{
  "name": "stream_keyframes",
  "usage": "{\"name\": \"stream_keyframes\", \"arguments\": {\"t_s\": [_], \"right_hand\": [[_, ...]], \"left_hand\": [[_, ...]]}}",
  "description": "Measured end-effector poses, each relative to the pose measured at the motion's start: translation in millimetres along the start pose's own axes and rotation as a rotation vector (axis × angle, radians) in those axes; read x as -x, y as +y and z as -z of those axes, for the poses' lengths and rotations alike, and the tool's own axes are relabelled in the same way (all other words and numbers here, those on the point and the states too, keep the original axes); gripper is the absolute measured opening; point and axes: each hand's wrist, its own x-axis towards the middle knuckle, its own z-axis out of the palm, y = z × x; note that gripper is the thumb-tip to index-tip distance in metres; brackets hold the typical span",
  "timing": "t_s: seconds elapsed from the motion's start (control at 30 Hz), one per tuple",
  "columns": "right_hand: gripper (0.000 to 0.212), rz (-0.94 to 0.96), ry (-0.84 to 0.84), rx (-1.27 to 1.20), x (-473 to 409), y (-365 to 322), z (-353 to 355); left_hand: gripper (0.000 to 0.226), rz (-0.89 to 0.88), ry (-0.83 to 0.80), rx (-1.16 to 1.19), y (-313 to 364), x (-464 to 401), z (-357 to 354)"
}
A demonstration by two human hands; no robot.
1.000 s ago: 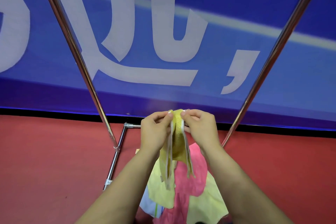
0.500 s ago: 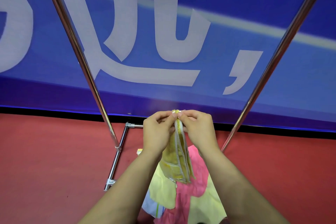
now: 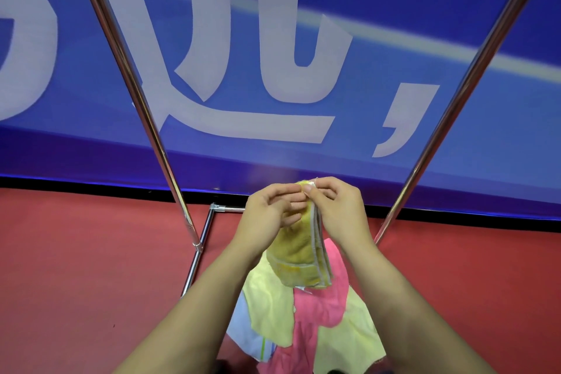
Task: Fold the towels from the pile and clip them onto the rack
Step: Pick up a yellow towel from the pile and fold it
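Hands meet at the middle of the head view, the only view there is. The left hand point(image 3: 267, 212) and the right hand point(image 3: 337, 209) both have their fingers curled in and pinch the top edge of a folded yellow towel point(image 3: 299, 255), thumbs and forefingers nearly touching each other at its upper corner. The towel hangs down from that pinch in several stacked layers, its pale hemmed edges lined up along the right side, clear of the floor.

Directly beneath it lies the pile point(image 3: 303, 322) on the red floor point(image 3: 76, 267): pale yellow, pink and a light blue-white cloth heaped loosely together. The rack point(image 3: 145, 118) shows as two chrome poles rising to either side of the hands, with a base bar low at the left; its top rail and any clips are out of frame. A blue banner point(image 3: 394, 24) with large white characters fills the background.

Judging by the tidy layers, the folding of this towel looks about finished, with the clipping not yet done. The next move probably calls for raising the towel to the rail while holding the layers together, so one hand can be freed to work a clip.
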Motion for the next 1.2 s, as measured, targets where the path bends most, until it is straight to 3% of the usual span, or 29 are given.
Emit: {"name": "stream_keyframes", "arguments": {"t_s": [0.17,0.37,0.57,0.73,0.87,1.0,1.2], "right_hand": [[0.009,-0.002,-0.036,-0.076,0.1,1.2,9.8],[0.009,0.048,-0.095,-0.091,0.8,0.3,21.6],[0.011,0.083,-0.143,-0.086,3.2,-2.4,24.9],[0.011,0.101,-0.210,-0.107,6.5,-6.4,24.1],[0.013,0.109,-0.213,-0.113,6.2,-7.3,25.7],[0.009,0.067,-0.132,-0.092,0.8,-1.3,33.5],[0.009,0.023,-0.014,-0.029,-5.1,7.7,39.6]], "left_hand": [[0.026,-0.225,0.172,-0.490,-2.7,-8.9,32.2],[0.041,-0.338,0.039,-0.845,-14.4,-13.6,62.1],[0.043,-0.316,-0.035,-0.887,-24.2,-14.8,64.6],[0.030,-0.221,-0.123,-0.940,-26.2,-15.9,66.7],[0.066,-0.105,-0.210,-1.070,-27.3,-15.7,74.1],[0.040,-0.178,-0.139,-1.136,-20.5,-15.1,81.0],[0.061,-0.261,0.036,-1.230,-7.7,-10.7,76.3]]}}
